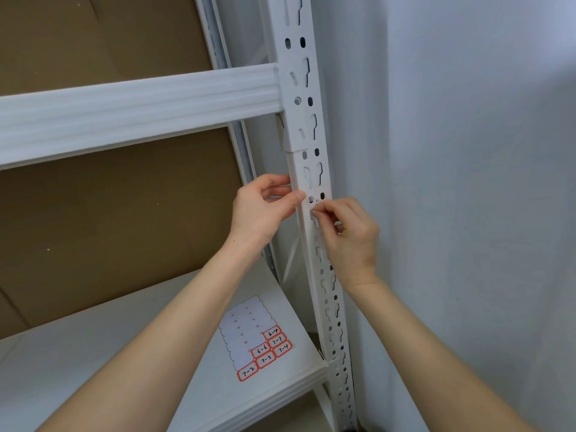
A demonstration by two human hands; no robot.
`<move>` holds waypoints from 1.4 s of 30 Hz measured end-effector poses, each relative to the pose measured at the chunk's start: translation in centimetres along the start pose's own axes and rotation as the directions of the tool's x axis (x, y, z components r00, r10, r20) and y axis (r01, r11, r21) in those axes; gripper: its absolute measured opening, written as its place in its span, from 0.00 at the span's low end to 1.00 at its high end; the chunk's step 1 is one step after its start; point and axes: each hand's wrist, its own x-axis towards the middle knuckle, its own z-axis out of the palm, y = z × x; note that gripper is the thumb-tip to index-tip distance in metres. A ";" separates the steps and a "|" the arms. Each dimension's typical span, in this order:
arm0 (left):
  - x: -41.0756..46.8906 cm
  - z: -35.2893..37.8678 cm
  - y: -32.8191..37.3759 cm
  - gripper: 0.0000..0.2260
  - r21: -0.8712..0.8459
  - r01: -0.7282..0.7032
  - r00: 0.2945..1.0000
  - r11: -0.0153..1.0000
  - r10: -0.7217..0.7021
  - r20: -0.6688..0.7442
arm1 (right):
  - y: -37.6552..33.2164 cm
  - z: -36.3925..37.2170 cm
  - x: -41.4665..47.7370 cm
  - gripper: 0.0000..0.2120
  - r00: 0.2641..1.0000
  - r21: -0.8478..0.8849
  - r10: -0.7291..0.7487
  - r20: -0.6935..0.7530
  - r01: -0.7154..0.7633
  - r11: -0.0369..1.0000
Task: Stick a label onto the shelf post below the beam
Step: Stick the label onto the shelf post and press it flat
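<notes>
Two bare hands meet at the white shelf post (311,182) just below the beam (137,113), the left hand (265,210) steadying its edge while the right hand (349,235), grip pinched nearly closed, apparently presses a barely visible label (315,203) there; next likely comes smoothing it flat.

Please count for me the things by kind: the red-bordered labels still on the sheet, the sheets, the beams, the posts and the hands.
Red-bordered handwritten paper labels on the sheet: 6
White label backing sheet: 1
White metal shelf beam: 1
White perforated metal shelf post: 1
Bare hands, left hand and right hand: 2
Total: 11
</notes>
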 end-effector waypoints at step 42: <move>-1.7 1.0 -1.7 0.14 0.114 0.089 0.994 0.989 -0.080 -0.080 | -1.0 -0.6 0.5 0.06 0.987 0.102 0.158 0.011 -0.158 0.982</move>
